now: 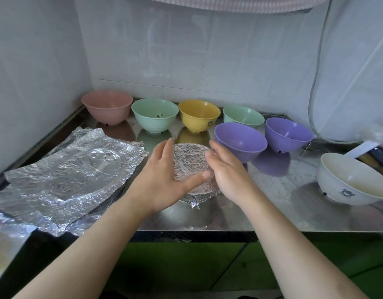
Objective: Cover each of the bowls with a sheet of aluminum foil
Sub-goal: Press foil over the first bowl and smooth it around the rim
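A bowl wrapped in crinkled foil [189, 160] stands on the steel counter, between my two hands. My left hand [164, 175] is on its left side with straight fingers and the thumb stretched across the foil top. My right hand [226, 167] is at its right side, fingers relaxed. Whether either hand touches the foil, I cannot tell. Uncovered bowls line the back: pink [107, 106], green [155, 115], yellow [199, 115], pale green [243, 116], and two purple [240, 142] [288, 134]. A cream bowl [350, 180] sits at the right. A stack of foil sheets [67, 173] lies at the left.
The steel counter [272, 208] ends at a front edge above green cabinet doors [186, 262]. White tiled walls close the back and left. A mesh cover [348, 83] leans at the right, with utensils [378, 156] beside the cream bowl.
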A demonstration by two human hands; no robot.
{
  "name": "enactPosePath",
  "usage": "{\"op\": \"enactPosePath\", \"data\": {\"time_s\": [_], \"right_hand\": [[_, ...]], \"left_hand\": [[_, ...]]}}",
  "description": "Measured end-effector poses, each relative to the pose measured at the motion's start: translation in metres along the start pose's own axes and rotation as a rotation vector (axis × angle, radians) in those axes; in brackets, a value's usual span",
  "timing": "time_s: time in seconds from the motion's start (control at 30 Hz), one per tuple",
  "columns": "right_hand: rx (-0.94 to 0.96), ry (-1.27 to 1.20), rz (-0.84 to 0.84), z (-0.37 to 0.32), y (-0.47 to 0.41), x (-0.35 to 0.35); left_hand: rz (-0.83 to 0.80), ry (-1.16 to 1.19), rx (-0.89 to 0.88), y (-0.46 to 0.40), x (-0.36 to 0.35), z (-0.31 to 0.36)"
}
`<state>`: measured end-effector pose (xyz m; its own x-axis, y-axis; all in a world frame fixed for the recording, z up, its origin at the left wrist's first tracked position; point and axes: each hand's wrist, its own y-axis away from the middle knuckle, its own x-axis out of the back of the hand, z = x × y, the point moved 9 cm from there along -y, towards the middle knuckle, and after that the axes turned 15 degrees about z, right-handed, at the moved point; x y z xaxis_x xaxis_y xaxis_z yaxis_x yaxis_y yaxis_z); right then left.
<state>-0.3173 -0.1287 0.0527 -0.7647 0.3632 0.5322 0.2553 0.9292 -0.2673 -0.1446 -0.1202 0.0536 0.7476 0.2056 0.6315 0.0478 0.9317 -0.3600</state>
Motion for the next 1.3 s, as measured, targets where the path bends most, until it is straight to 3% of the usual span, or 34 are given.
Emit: {"op": "enactPosePath", "data": {"time_s": [0.13,0.37,0.5,0.57,0.73,0.8,0.97,1.1,1.3], "right_hand": [[-0.027,0.045,0.032,0.012,-0.003,-0.01],[-0.054,-0.135,-0.047,0.018,0.006,-0.001],[0.256,0.027,0.396,0.001,0.041,0.047],[0.379,0.066,0.474,-0.009,0.067,0.05],[0.433,0.047,0.4,-0.014,0.09,0.031],[0.31,0.005,0.359,-0.005,0.082,0.032],[-0.006,-0.21,-0.018,0.016,0.057,0.014],[0.067,-0.116,-0.136,0.018,0.054,0.017],[0.204,0.139,-0.043,0.017,0.048,0.017]], "left_hand": [[0.033,-0.044,-0.006,0.005,-0.005,-0.004],[-0.033,0.06,0.066,0.003,-0.004,-0.019],[0.008,0.111,0.114,0.0,0.0,-0.027],[0.031,0.097,0.084,-0.002,0.001,-0.025],[0.073,0.061,0.042,-0.003,-0.001,-0.023],[0.031,0.068,0.061,-0.002,-0.001,-0.024],[-0.153,0.022,0.026,0.003,-0.001,-0.02],[-0.196,-0.049,-0.022,0.004,-0.003,-0.019],[-0.152,-0.066,-0.068,0.001,0.003,-0.015]]}}
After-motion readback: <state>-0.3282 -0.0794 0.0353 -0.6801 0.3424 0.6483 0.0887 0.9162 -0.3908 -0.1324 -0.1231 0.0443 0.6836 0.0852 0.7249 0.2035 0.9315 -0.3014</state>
